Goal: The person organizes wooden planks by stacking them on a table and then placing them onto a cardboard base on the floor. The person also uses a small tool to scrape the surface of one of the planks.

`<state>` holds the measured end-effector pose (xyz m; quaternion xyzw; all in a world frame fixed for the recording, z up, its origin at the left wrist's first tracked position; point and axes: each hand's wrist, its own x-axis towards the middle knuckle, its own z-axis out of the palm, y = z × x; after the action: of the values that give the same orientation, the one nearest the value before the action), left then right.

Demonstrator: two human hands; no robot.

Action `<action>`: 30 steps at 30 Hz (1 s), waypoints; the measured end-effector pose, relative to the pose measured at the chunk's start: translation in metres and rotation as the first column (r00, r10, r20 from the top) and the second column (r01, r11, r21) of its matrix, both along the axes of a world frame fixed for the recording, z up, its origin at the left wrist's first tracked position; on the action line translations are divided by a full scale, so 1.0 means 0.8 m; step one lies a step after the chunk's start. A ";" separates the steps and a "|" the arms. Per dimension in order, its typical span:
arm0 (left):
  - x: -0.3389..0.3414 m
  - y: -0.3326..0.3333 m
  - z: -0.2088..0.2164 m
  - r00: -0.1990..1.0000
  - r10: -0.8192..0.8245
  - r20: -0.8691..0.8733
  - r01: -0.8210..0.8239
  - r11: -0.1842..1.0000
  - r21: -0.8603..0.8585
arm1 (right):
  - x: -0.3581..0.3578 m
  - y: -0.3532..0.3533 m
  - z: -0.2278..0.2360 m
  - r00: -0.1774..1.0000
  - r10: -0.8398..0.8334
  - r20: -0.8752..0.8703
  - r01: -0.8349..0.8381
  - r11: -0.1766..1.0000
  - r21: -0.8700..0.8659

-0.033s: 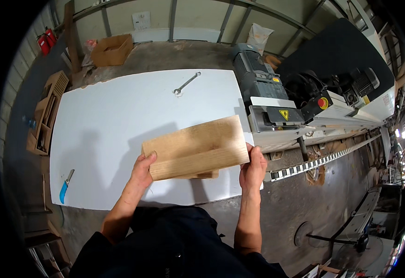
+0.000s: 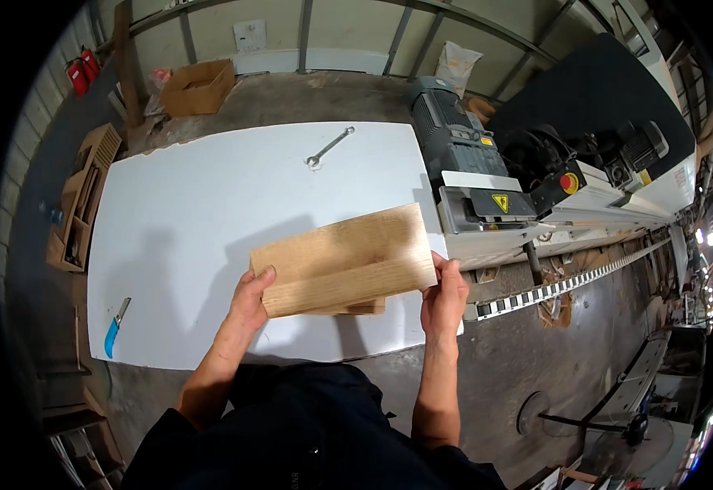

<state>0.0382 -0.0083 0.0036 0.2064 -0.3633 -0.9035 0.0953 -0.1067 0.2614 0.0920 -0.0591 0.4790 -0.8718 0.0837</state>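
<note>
Both bare forearms rise from the lower edge and angle slightly inward, wrists straight. The left hand (image 2: 250, 300) clamps the left end of a flat rectangular board of pale, grainy wood (image 2: 342, 257): its thumb lies on top near the corner and its fingers (image 2: 252, 318) curl under the edge, pinching the board. The right hand (image 2: 444, 298) grips the opposite end, its fingers (image 2: 442, 269) wrapped over the right edge and pressed together against the wood. The board is held just above the near part of the large white smooth-topped counter (image 2: 209, 212), tilted so its right end sits farther from the person than its left. A second, thinner strip of similar wood (image 2: 355, 308) shows beneath its near edge, between the two hands.

Well beyond the fingers, a slim silver metal spanner (image 2: 328, 147) lies on the counter's far side. Far to the left of the left hand, a small blue-handled knife (image 2: 114, 329) rests near the counter's edge. Just right of the right hand stands a grey and white machine (image 2: 487, 204) with a boxy ribbed motor, a red round button (image 2: 568, 183) and a long toothed rail. A brown open cardboard box (image 2: 197, 86) sits on the concrete floor far beyond.
</note>
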 end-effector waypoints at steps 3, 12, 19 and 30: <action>0.000 -0.009 0.016 0.998 0.016 0.054 -0.010 0.993 -0.115 | 0.001 -0.003 -0.031 0.998 -0.062 -0.022 0.065 0.974 0.218; 0.002 -0.042 -0.020 0.831 0.399 0.387 0.269 0.320 -0.908 | 0.037 -0.009 -0.131 0.972 0.136 -0.189 0.117 0.417 0.901; -0.007 -0.055 -0.031 0.868 0.076 0.490 0.216 0.832 -0.511 | -0.014 -0.009 -0.177 0.948 0.191 -0.253 0.212 0.211 0.954; -0.014 -0.047 -0.007 0.848 -0.041 0.529 0.260 0.901 -0.347 | -0.021 -0.030 -0.157 0.966 0.180 0.186 -0.259 0.653 0.712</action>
<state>0.0273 -0.0455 -0.0017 0.3834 -0.5702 -0.7256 -0.0363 -0.1238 0.2371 -0.0335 -0.0352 0.7710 -0.5933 0.2288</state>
